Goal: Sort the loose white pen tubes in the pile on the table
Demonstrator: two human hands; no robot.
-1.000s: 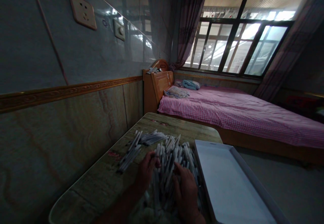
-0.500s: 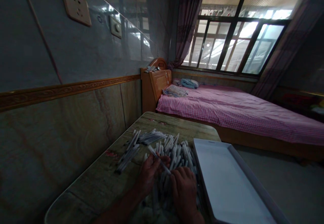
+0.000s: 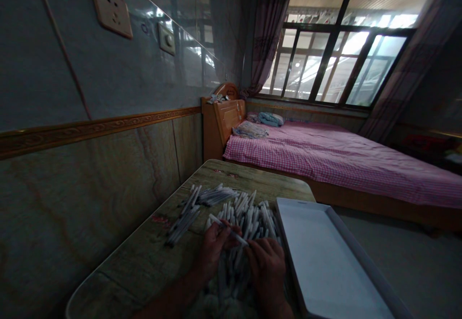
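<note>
no readable text, no legible labels, brands, numbers or signs

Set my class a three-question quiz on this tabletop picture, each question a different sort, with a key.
1. Choose: what do the left hand and right hand both hold?
A) a curtain
B) a pen-like stick
C) a pillow

2. True or false: in the picture, the white tray lies to the right of the stick pile.

3. Short answer: which hand is nearer the tray?

Key: 1 B; 2 true; 3 the right hand.
</note>
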